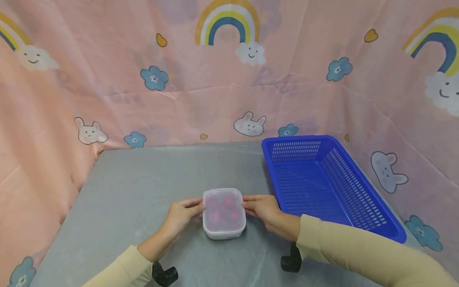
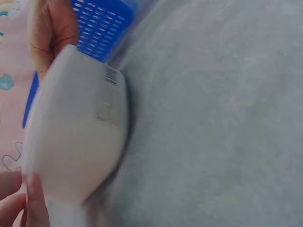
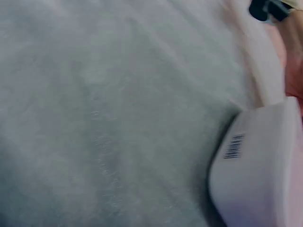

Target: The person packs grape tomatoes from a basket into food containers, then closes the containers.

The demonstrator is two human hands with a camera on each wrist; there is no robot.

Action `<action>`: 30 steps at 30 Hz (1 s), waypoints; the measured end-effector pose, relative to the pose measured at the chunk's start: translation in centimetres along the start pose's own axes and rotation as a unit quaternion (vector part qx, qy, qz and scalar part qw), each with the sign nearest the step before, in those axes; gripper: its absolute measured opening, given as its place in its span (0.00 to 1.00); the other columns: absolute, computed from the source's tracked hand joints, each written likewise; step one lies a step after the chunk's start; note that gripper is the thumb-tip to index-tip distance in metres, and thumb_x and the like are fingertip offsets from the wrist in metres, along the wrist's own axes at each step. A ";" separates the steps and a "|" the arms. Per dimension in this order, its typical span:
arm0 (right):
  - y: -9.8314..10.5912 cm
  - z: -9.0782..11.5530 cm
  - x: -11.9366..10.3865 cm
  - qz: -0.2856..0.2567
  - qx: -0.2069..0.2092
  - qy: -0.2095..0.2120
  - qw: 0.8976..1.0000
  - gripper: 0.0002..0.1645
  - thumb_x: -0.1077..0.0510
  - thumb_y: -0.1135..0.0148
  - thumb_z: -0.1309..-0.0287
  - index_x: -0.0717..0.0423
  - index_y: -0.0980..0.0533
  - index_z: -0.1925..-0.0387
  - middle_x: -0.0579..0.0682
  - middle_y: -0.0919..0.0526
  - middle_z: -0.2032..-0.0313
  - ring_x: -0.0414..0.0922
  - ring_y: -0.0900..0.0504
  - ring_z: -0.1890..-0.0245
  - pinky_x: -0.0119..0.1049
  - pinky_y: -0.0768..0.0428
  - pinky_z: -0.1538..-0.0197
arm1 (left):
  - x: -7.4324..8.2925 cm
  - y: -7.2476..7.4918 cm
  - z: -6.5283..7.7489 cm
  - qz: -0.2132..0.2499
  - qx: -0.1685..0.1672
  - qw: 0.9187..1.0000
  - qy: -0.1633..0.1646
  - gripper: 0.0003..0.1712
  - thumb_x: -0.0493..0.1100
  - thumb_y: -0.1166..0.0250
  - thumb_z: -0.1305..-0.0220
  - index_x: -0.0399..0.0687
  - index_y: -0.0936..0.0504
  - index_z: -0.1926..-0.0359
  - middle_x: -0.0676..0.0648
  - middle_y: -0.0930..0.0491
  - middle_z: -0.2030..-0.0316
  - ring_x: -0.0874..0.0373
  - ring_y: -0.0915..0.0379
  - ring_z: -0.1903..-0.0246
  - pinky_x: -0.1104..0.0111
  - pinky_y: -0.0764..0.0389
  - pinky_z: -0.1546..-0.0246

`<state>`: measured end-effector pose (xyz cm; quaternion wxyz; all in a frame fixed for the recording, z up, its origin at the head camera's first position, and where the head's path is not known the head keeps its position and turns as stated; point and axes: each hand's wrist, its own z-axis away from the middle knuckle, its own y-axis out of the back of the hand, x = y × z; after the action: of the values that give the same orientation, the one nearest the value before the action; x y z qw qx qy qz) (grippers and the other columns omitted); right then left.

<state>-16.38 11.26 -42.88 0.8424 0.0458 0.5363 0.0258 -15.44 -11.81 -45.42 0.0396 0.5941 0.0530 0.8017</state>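
A square white plastic food container (image 1: 224, 215) with a translucent lid stands on the grey table; blurred red or pink shapes show through the lid. At its left edge, the left hand (image 1: 181, 217) pinches the rim between thumb and fingers. The right hand (image 1: 263, 209) grips the opposite edge the same way. A label with a barcode shows on the container's side (image 2: 90, 113) in the left wrist view. In the right wrist view only part of the container (image 3: 255, 161) appears, and the right hand's fingers are out of sight there.
A blue plastic basket (image 1: 369, 191) with slotted walls stands to the right, close behind the right forearm. The grey cloth-covered table (image 1: 143, 175) meets a pink patterned curtain (image 1: 215, 91) at the back and sides. Black wrist mounts (image 1: 292, 259) hang below both wrists.
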 end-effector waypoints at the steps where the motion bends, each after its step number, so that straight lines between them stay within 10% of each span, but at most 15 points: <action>1: 0.0 -0.1 -0.1 0.005 0.000 -0.003 1.000 0.19 0.72 0.37 0.42 0.76 0.22 0.48 0.69 0.17 0.48 0.41 0.14 0.60 0.40 0.15 0.51 | 0.0 0.0 0.0 0.001 -0.001 1.000 0.001 0.17 0.34 0.31 0.39 0.33 0.15 0.49 0.35 0.14 0.52 0.63 0.17 0.68 0.69 0.14 0.62; 12: 0.0 -2.9 -1.7 -0.032 0.015 -0.046 0.998 0.19 0.71 0.34 0.44 0.77 0.23 0.51 0.51 0.15 0.71 0.37 0.16 0.74 0.29 0.14 0.63 | 1.1 0.1 -3.0 -0.007 -0.003 0.999 0.037 0.15 0.41 0.31 0.38 0.35 0.14 0.53 0.40 0.13 0.55 0.64 0.16 0.65 0.64 0.16 0.51; 30: -0.1 -3.3 -2.2 0.034 -0.021 -0.049 0.998 0.18 0.70 0.32 0.44 0.78 0.22 0.52 0.60 0.12 0.63 0.40 0.15 0.70 0.36 0.13 0.56 | 0.5 -0.1 -3.3 -0.037 0.004 0.999 0.016 0.17 0.40 0.30 0.39 0.30 0.15 0.54 0.38 0.12 0.58 0.64 0.18 0.67 0.60 0.18 0.48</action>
<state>-20.29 11.10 -42.27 0.8669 0.0476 0.4921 0.0635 -18.76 -11.77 -45.86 0.0658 0.5793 0.0790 0.8086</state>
